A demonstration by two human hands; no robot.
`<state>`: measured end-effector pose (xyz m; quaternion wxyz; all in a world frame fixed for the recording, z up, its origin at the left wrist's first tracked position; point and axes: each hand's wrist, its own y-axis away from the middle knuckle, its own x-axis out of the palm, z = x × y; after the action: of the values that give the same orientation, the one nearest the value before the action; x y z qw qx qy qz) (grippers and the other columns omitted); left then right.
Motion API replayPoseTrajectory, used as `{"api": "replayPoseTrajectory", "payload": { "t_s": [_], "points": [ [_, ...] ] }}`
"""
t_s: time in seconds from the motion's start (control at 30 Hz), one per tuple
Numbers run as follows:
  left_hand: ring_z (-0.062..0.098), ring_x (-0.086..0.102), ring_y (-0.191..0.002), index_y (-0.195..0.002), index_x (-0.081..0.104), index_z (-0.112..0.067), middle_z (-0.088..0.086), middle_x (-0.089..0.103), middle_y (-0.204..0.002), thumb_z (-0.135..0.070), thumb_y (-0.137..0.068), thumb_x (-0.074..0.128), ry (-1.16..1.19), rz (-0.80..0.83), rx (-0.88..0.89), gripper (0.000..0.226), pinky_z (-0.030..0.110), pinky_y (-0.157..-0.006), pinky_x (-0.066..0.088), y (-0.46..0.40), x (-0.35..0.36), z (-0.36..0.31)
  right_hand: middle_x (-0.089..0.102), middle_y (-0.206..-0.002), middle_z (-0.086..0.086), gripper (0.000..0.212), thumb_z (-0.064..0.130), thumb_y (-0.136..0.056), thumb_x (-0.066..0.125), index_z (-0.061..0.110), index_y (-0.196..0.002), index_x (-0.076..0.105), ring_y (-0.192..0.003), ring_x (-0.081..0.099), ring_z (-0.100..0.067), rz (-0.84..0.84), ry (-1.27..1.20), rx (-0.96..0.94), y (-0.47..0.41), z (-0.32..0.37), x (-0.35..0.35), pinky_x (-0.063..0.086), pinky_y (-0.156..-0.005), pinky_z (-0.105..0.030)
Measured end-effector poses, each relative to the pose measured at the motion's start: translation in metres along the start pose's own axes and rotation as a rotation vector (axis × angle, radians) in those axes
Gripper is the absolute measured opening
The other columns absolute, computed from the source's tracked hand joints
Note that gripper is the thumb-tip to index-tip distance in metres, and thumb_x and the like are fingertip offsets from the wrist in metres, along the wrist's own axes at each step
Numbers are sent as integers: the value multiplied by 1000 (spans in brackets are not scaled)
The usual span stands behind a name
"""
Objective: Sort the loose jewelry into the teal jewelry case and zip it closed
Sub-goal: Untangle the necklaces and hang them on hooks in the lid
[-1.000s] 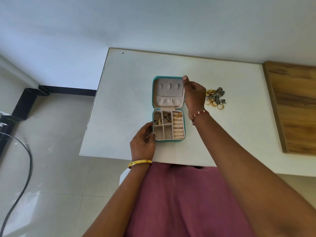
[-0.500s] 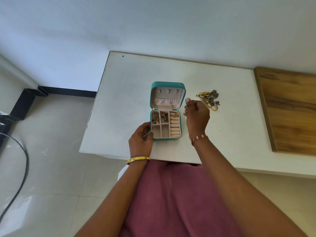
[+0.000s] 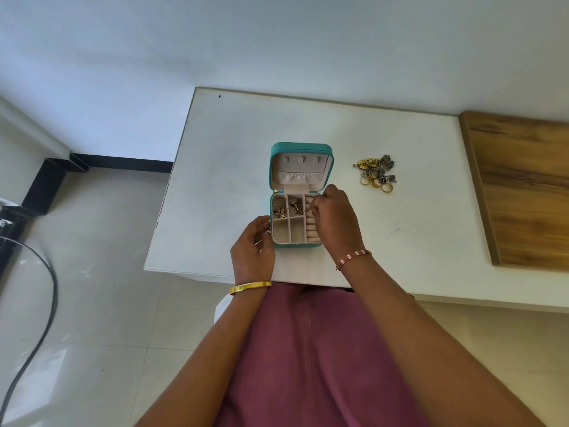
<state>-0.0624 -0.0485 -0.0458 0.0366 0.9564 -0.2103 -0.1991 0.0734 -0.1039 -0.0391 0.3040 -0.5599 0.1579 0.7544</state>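
While the teal jewelry case (image 3: 301, 149) lies open at the middle of your white table (image 3: 415, 235), lid tipped back toward 12 o'clock, your left hand (image 3: 252, 249) cups its 9 o'clock edge, fingers curled against the wall. Your right hand (image 3: 334, 221) hovers over the case's ring rolls on the 3 o'clock side, fingers bunched downward; whether they pinch anything, you cannot tell. Gold pieces (image 3: 289, 208) sit in the far compartments; the near ones look bare. Loose jewelry pile (image 3: 377, 174), gold rings and grey pieces, lies well apart at 2 o'clock from the case. No readable writing or brand on anything.
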Motion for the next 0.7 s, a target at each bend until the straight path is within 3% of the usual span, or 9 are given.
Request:
{"api": "replayPoseTrajectory", "payload": {
  "t_s": [0.17, 0.27, 0.33, 0.43, 0.5, 0.57, 0.67, 0.7],
  "points": [
    [9, 56, -91, -111, 62, -6, -2, 62, -100, 3, -86, 49, -11, -11, 11, 29, -7, -69, 37, 3, 1, -4, 56, -98, -24, 17, -10, -80, 54, -7, -95, 61, -90, 55, -37, -6, 16, -31, 2, 4, 1, 43, -62, -33],
    [11, 57, -91, -110, 63, -9, -1, 62, -103, 1, -87, 50, 11, -28, -4, 29, -7, -69, 38, 7, 0, -6, 54, -100, -21, 14, -3, -84, 55, -5, -96, 61, -91, 54, -33, 29, 23, 13, 3, 0, 1, 44, -65, -32],
    [12, 57, -89, -108, 63, -11, -3, 59, -102, 1, -86, 51, 43, -46, -14, 28, -7, -67, 38, 11, -2, -9, 56, -91, -21, 9, -5, -78, 62, -5, -87, 62, -81, 57, -34, 30, 26, 1, 4, 0, -3, 46, -59, -33],
    [13, 58, -91, -107, 64, -12, -3, 59, -103, 1, -86, 52, 78, -78, -20, 27, -6, -68, 40, 16, -5, -13, 58, -75, -20, 19, -12, -58, 73, -5, -72, 62, -62, 58, -34, -6, 88, -88, 4, 1, -5, 43, -48, -29],
    [12, 58, -92, -106, 64, -12, -3, 59, -103, 1, -86, 52, 82, -74, -5, 27, -5, -70, 40, 19, -7, -14, 57, -90, -21, 13, -6, -73, 65, -4, -86, 62, -77, 57, -34, 32, 53, -63, 1, -2, -5, 43, -59, -31],
    [11, 58, -93, -106, 64, -11, -4, 59, -102, 3, -85, 51, 65, -55, 26, 28, -5, -72, 41, 21, -6, -18, 54, -100, -20, 11, 1, -86, 53, -3, -95, 60, -89, 53, -30, 28, -158, 67, 1, -7, -6, 43, -70, -32],
    [13, 60, -96, -105, 65, -12, -5, 61, -101, 3, -85, 51, 69, -24, 76, 28, 1, -77, 44, 25, -3, -26, 57, -94, -15, 7, 3, -89, 50, 5, -90, 56, -83, 52, -20, -28, -525, 258, 11, -2, -19, 39, -69, -9],
    [14, 61, -98, -106, 64, -13, -3, 63, -104, 3, -84, 52, 65, -9, 91, 29, 5, -80, 45, 26, -1, -29, 59, -91, -13, 8, 5, -90, 49, 10, -87, 54, -82, 55, -21, -25, -635, 310, 16, -1, -24, 44, -73, -10]
  ]
}}
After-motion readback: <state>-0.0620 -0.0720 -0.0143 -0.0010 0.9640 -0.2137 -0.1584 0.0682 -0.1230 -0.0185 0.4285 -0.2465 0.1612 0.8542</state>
